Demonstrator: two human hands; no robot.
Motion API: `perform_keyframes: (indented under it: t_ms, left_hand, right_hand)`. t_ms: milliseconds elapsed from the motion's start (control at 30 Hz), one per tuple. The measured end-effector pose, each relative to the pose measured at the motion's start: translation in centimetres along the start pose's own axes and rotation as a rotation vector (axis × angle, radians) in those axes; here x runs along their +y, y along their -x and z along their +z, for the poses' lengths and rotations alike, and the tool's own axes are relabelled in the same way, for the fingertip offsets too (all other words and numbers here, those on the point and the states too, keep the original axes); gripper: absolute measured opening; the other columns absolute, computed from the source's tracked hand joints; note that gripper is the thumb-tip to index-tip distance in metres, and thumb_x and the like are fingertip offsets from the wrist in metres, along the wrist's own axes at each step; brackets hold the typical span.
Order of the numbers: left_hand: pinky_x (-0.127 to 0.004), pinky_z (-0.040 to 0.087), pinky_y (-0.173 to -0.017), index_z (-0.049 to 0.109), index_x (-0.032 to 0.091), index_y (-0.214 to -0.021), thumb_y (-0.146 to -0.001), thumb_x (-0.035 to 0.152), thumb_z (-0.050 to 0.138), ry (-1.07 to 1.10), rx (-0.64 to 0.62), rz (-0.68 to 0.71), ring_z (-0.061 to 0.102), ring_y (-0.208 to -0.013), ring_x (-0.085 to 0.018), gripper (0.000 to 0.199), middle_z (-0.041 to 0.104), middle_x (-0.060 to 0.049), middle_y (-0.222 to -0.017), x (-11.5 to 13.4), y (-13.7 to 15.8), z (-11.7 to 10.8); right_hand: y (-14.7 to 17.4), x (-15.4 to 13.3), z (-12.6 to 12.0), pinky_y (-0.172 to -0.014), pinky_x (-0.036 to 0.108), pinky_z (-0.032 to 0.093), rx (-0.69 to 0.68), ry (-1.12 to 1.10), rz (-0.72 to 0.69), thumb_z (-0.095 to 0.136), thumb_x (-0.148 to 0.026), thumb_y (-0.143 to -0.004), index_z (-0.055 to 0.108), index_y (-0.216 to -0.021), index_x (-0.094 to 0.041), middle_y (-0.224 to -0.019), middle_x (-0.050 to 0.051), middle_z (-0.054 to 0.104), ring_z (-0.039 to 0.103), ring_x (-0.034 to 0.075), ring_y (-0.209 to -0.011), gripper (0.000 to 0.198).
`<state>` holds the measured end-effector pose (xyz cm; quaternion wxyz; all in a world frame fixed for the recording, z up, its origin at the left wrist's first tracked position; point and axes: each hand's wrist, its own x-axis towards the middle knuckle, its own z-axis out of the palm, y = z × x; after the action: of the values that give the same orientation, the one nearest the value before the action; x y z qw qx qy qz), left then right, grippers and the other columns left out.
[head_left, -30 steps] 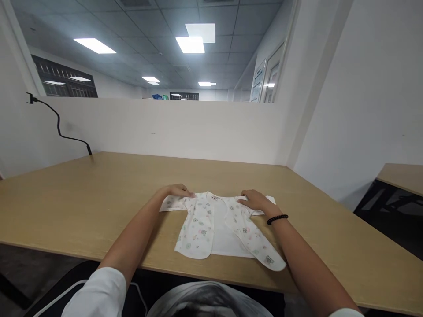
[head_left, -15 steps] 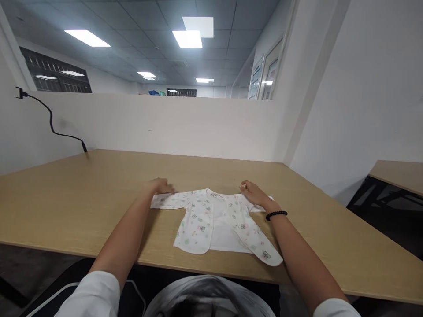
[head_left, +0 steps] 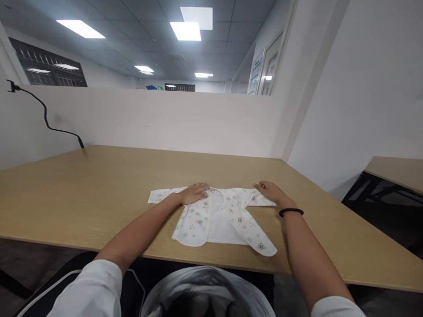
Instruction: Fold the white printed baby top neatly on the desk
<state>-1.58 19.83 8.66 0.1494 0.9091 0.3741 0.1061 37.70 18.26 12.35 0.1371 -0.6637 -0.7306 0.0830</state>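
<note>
A small white baby shirt with a pastel animal print lies on the wooden table, its front parted and both sleeves spread sideways. My left hand rests flat on the shirt's left shoulder, beside the neckline, fingers stretched out. At the upper edge of the right sleeve, my right hand has its thumb and fingers pinched together on the fabric. The right front panel flares outward toward the table's near edge. A black beaded bracelet circles my right wrist.
The wooden table runs back to a low white partition. A black gooseneck holder rises at the table's far left corner. Another table stands at the right, beyond a gap.
My left hand has moved right, from the left sleeve onto the shoulder by the neckline. My right hand has slid right along the right sleeve. The view has tilted slightly.
</note>
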Motion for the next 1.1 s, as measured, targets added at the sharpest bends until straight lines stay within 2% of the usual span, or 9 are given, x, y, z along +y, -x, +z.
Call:
perform_keyframes:
  t_ms: [100, 167, 233, 333, 433, 633, 833, 1000, 1100]
  left_hand:
    - [-0.041, 0.011, -0.118, 0.028, 0.018, -0.149, -0.095, 0.062, 0.021, -0.009, 0.0, -0.002, 0.014, -0.145, -0.026, 0.07, 0.024, -0.01, -0.155, -0.4, -0.1, 0.1]
    - [-0.041, 0.01, -0.117, 0.03, 0.017, -0.148, -0.095, 0.062, 0.022, -0.017, 0.005, 0.007, 0.013, -0.145, -0.026, 0.07, 0.024, -0.011, -0.156, -0.5, -0.2, 0.2]
    - [-0.041, 0.011, -0.117, 0.031, 0.017, -0.148, -0.095, 0.061, 0.023, -0.028, 0.032, 0.001, 0.013, -0.145, -0.025, 0.069, 0.022, -0.012, -0.156, -0.5, -0.3, 0.2]
    - [-0.042, 0.012, -0.117, 0.033, 0.018, -0.146, -0.098, 0.054, 0.021, -0.044, 0.111, -0.051, 0.014, -0.145, -0.025, 0.062, 0.022, -0.012, -0.156, -1.0, -0.2, 0.0]
    - [-0.04, 0.014, -0.117, 0.04, 0.018, -0.142, -0.099, 0.044, 0.022, -0.046, 0.165, -0.076, 0.018, -0.144, -0.023, 0.054, 0.031, -0.01, -0.153, -2.0, 0.2, -0.4]
    - [-0.038, 0.023, -0.114, 0.039, 0.015, -0.142, -0.098, 0.043, 0.025, -0.006, 0.102, -0.043, 0.033, -0.137, -0.023, 0.054, 0.04, -0.011, -0.148, -3.6, 1.0, -0.6]
    - [-0.046, 0.012, -0.115, 0.028, 0.022, -0.148, -0.098, 0.052, 0.02, -0.078, 0.008, -0.152, 0.019, -0.143, -0.025, 0.059, 0.029, -0.008, -0.154, -3.4, 1.0, -0.4]
    - [-0.048, 0.012, -0.114, 0.024, 0.025, -0.15, -0.096, 0.058, 0.02, -0.098, -0.04, -0.157, 0.015, -0.144, -0.027, 0.063, 0.024, -0.011, -0.156, -3.0, 1.4, -0.9]
    - [-0.053, 0.011, -0.113, 0.028, 0.024, -0.148, -0.096, 0.054, 0.028, -0.122, -0.011, -0.153, 0.015, -0.144, -0.031, 0.06, 0.026, -0.012, -0.155, -2.6, 1.7, -1.4]
  right_hand:
    - [0.4, -1.3, -0.3, -0.08, 0.042, 0.04, 0.081, 0.172, 0.138, 0.04, -0.058, -0.092, 0.061, -0.097, -0.013, -0.102, 0.018, 0.063, 0.056, 0.031, -0.095, 0.049]
    - [0.3, -2.9, 0.2, -0.089, 0.048, 0.037, 0.209, 0.242, 0.086, 0.046, -0.053, -0.091, 0.059, -0.113, -0.014, -0.117, 0.02, 0.058, 0.048, 0.036, -0.112, 0.047]
    - [-0.1, -5.0, 1.1, -0.095, 0.049, 0.033, 0.285, 0.215, -0.124, 0.051, -0.045, -0.091, 0.055, -0.124, -0.017, -0.126, 0.017, 0.054, 0.042, 0.034, -0.119, 0.043]
    - [-0.7, -8.2, 2.9, -0.098, 0.04, 0.032, 0.122, 0.124, -0.596, 0.056, -0.026, -0.089, 0.06, -0.12, -0.021, -0.125, 0.011, 0.058, 0.046, 0.026, -0.116, 0.032]
    - [-0.9, -10.1, 4.2, -0.096, 0.038, 0.031, 0.007, 0.113, -0.763, 0.052, -0.014, -0.09, 0.067, -0.11, -0.022, -0.118, 0.008, 0.062, 0.048, 0.024, -0.112, 0.026]
    - [-0.1, -10.8, 4.4, -0.086, 0.035, 0.031, 0.046, 0.207, -0.778, 0.048, -0.016, -0.094, 0.066, -0.085, -0.017, -0.104, 0.01, 0.063, 0.05, 0.023, -0.102, 0.02]
    - [-0.6, -10.8, 4.1, -0.08, 0.031, 0.034, 0.114, 0.126, -0.792, 0.048, -0.016, -0.092, 0.062, -0.085, -0.017, -0.095, 0.009, 0.061, 0.052, 0.021, -0.091, 0.016]
    - [-2.5, -10.9, 3.7, -0.073, 0.027, 0.038, 0.222, -0.159, -0.614, 0.043, -0.015, -0.091, 0.058, -0.091, -0.016, -0.091, 0.007, 0.062, 0.054, 0.018, -0.083, 0.015]
    - [-3.5, -11.4, 4.2, -0.067, 0.026, 0.037, 0.18, -0.147, -0.468, 0.043, -0.014, -0.089, 0.056, -0.089, -0.016, -0.087, 0.006, 0.062, 0.053, 0.016, -0.076, 0.014]
